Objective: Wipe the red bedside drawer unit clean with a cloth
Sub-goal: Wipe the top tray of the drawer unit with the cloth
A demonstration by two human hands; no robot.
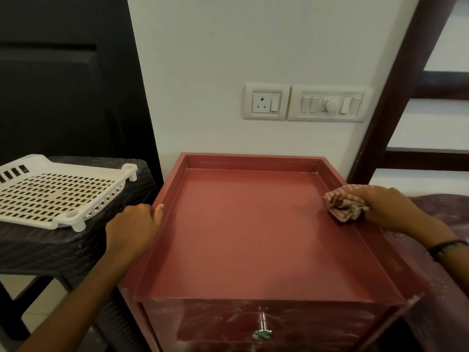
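The red bedside drawer unit [253,237] stands against the white wall, its recessed top rimmed on all sides. A drawer with a metal knob [262,331] shows on its dusty front. My right hand [388,208] grips a bunched striped cloth [342,205] and holds it against the top's right side, by the right rim. My left hand [134,228] holds the left rim, thumb hooked over the edge inside and fingers outside.
A white perforated plastic tray [58,191] lies on a dark woven stool [38,245] to the left. A socket and switch panel [304,102] sits on the wall behind. A dark wooden frame [396,97] and a purple bedspread [444,219] are to the right.
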